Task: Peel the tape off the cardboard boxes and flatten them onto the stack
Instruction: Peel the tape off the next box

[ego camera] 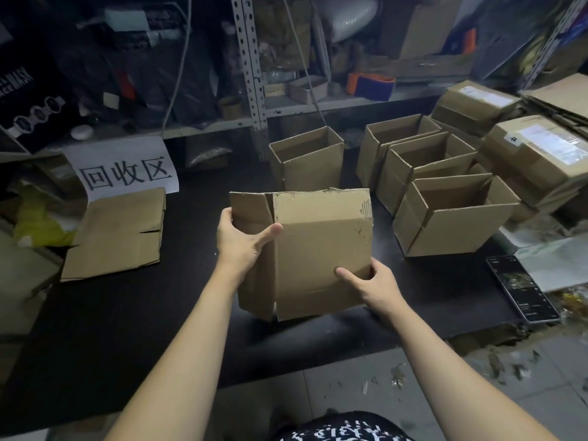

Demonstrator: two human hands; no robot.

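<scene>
I'm looking into a dim storeroom: a perforated metal shelving rack [251, 74] is standing behind the black table [191, 297], grey floor tiles [350, 393] showing below.

A dark table [127, 313] carries flattened cardboard [117, 233] at its left, with a paper sign [127, 168] just behind. Open boxes [310, 160] stand at the back and right. A phone [521, 288] lies near the right edge.

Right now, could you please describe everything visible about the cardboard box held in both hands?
The cardboard box is brown corrugated board, partly collapsed and held upright above the black table. Its top edge is ragged, with a torn patch near the upper right corner; no tape shows on this face. The left hand grips its left panel, the right hand its lower right edge.
</scene>
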